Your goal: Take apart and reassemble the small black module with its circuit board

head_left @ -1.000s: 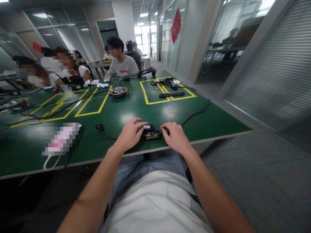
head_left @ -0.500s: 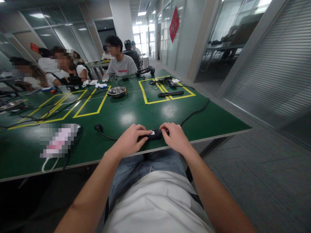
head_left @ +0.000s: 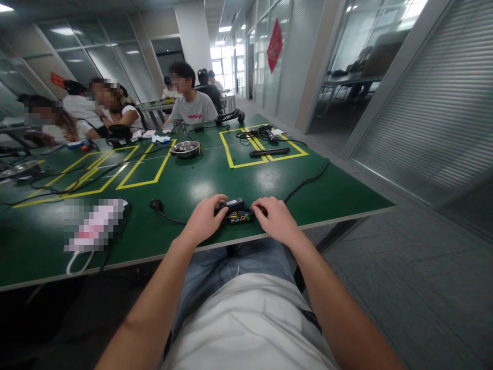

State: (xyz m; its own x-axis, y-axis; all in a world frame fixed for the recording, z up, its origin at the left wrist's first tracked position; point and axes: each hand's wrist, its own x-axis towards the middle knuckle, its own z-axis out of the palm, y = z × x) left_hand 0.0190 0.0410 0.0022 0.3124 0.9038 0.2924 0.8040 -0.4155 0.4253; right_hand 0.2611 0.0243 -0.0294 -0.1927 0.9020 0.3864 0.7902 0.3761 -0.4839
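Note:
My left hand [head_left: 206, 218] is closed on a black plastic cover [head_left: 233, 204] with a white label, tilted up behind the lower half. In front of it lies the open black case [head_left: 241, 217], where a green circuit board with copper-coloured coils shows. My right hand [head_left: 275, 218] is closed at the case's right end, fingers pinched where the cable enters; the exact grip is partly hidden. A black cable [head_left: 308, 181] runs from there to the upper right. On the left, a short cord leads to a black plug [head_left: 155, 205].
A pixelated pink-and-white item [head_left: 96, 223] lies left on the green table [head_left: 200, 185]. Farther back are a steel bowl [head_left: 186, 149], a black bar [head_left: 269, 152] and coiled cables [head_left: 254, 134] within yellow tape. A person in a grey shirt [head_left: 192, 108] sits across the table.
The labelled cover has come off the black case and is raised and tipped back in my left hand, exposing the circuit board. My right hand stays at the right end.

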